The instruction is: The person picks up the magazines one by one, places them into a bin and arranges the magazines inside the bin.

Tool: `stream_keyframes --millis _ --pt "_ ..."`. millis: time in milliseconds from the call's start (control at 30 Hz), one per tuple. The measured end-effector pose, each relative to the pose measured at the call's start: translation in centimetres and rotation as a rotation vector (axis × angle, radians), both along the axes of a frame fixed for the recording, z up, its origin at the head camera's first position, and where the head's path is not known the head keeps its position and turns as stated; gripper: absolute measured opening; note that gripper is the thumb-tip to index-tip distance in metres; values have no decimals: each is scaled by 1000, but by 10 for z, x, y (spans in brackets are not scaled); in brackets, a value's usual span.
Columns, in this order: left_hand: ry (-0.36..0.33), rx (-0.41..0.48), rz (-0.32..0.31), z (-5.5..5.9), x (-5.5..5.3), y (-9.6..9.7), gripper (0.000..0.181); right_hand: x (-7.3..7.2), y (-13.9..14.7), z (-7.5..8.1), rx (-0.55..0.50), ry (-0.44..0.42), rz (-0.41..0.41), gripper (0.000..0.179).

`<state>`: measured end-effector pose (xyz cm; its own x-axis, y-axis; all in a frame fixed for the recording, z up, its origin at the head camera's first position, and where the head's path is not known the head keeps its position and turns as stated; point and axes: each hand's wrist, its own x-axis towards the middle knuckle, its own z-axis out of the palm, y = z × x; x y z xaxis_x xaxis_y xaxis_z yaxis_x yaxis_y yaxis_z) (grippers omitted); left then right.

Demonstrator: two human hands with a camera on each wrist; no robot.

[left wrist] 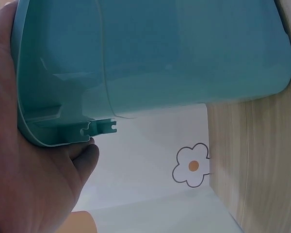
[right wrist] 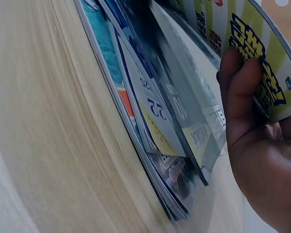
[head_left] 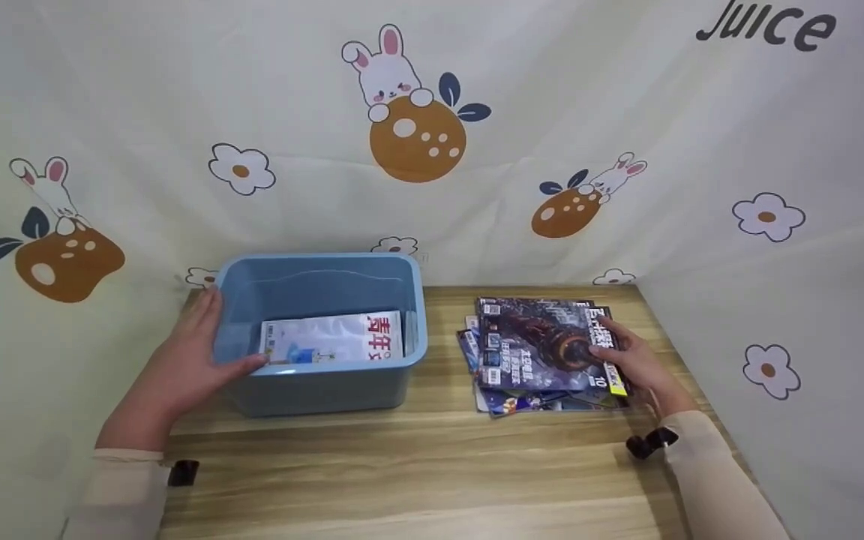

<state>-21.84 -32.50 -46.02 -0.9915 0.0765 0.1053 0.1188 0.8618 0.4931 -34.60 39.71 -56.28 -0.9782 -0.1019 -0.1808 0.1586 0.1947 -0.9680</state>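
Note:
A light blue plastic bin stands on the left. My left hand grips its left front corner, the thumb lying over the front rim and the fingers along the left side. The left wrist view shows that hand wrapped round the bin's rim. Inside the bin lies a white magazine with red characters. On the right, my right hand pinches the right edge of a dark-covered magazine, thumb on top. In the right wrist view its curled fingers press the yellow-striped underside, raised from the stack.
Several more magazines lie unevenly stacked below the dark one. The wooden table runs between bin and stack and along the front. Patterned cloth hangs behind the table and at both sides.

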Motion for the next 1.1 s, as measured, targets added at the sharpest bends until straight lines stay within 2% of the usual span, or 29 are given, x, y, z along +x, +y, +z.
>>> stream_keyframes --millis 233,567,667,867,1100 --pt "-7 -1 11 -1 0 -1 135 -2 -1 0 -17 11 -28 83" --pt "-3 11 -2 0 1 -2 134 4 -16 20 -224 -24 -25 85" --pt "-7 10 5 -1 1 -2 135 2 -19 21 -239 -10 -32 83" --pt "-10 9 9 0 1 -1 135 4 -33 39 -222 28 -35 83" --pt "-2 1 9 -1 1 0 136 7 -46 61 -253 50 -21 83"
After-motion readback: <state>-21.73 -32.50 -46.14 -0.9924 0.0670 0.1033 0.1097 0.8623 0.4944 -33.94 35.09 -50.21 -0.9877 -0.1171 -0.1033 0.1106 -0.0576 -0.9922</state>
